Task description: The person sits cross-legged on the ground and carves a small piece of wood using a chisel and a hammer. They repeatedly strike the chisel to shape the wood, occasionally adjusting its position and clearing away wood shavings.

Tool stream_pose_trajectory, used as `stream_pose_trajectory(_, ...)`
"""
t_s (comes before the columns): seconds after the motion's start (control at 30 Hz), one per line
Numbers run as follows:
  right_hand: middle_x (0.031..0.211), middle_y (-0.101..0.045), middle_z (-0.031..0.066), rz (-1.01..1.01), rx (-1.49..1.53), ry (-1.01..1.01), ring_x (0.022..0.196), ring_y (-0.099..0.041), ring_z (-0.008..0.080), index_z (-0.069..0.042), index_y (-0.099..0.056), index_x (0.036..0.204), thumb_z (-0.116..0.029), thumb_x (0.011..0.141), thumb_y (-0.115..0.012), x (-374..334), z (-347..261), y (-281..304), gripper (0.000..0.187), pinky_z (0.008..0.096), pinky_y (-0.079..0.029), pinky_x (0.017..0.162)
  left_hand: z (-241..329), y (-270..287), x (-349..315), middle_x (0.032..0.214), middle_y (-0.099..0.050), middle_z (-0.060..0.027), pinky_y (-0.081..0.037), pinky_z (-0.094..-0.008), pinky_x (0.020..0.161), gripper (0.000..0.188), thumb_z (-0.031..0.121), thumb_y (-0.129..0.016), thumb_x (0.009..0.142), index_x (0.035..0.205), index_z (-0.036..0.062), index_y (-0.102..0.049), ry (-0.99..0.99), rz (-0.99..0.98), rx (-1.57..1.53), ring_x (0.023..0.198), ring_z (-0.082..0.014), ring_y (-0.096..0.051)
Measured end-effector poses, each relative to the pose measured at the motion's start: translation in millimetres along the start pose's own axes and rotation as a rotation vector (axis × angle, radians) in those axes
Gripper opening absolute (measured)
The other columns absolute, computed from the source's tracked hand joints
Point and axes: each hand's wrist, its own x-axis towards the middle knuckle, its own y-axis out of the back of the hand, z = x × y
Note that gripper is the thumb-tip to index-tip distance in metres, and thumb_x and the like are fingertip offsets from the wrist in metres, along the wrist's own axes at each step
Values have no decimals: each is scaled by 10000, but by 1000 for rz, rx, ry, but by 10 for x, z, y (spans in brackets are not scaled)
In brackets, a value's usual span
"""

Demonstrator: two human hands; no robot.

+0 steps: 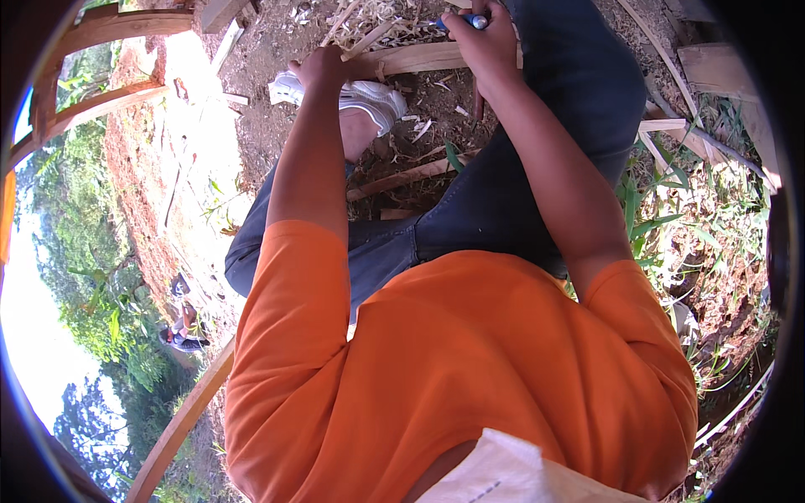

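Observation:
At the top of the view, a pale wooden plank (411, 59) lies crosswise over the ground between my legs. My left hand (320, 69) is closed at the plank's left end, beside my white shoe (377, 99). Farther right, my right hand (490, 52) grips a blue-handled tool (476, 22) with a shiny end, just above the plank's right part. The tool's working end is not clear, and my fingers partly hide its handle.
Wood shavings (390, 25) and chips litter the soil around the plank. Another wood strip (402, 178) lies nearer to me. Boards (721, 71) and green plants stand at the right. Wooden framing (109, 32) rises at the far left; a person (183, 335) is in the distance.

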Motion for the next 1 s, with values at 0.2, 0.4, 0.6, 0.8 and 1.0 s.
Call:
stream_pose_trajectory(0.2, 900, -687, 94, 133, 183, -207, 719, -731, 170, 49, -567, 1122, -229, 817, -808, -114, 11, -257, 478, 305, -573, 663, -200, 141, 174, 1161, -733, -103, -517, -561, 866, 392, 443, -613, 999, 1156, 93, -694, 2, 299, -534, 1040, -272, -716)
stream_pose_trajectory(0.4, 799, -722, 99, 105, 114, -265, 723, -745, 182, 44, -602, 1096, -265, 783, -800, -100, 221, -280, 483, 330, -583, 701, 191, 1008, -1012, 1271, -607, -195, -639, -516, 891, 270, 222, -520, 1075, 1225, -3, -532, -112, 159, -1873, 1084, -320, -671)
stream_pose_trajectory(0.6, 892, -725, 101, 4, 54, -303, 708, -746, 162, 2, -595, 1060, -278, 837, -806, -167, 406, -168, 415, 286, -482, 517, 404, 1168, -2295, 1254, -638, -228, -620, -540, 930, 262, 226, -472, 1094, 1264, 28, -495, -326, 90, -2236, 1062, -342, -698)
stream_pose_trajectory(0.8, 930, -713, 98, -160, -145, -468, 674, -719, 144, -16, -586, 1076, -279, 851, -830, -330, 241, 16, 423, 270, -410, 430, 435, 1258, -3137, 1286, -614, -229, -620, -494, 892, 467, 323, -473, 1055, 1359, -32, -491, -379, 58, -2246, 1041, -340, -682)
stream_pose_trajectory(1.0, 869, -716, 54, -179, -289, -426, 659, -701, 129, -11, -620, 1179, -300, 850, -836, -503, 174, -15, 488, 263, -449, 471, 337, 1207, -3460, 1080, -602, -131, -540, -389, 692, 409, 291, -496, 979, 1292, 28, -530, -514, -177, -2614, 817, -259, -627)
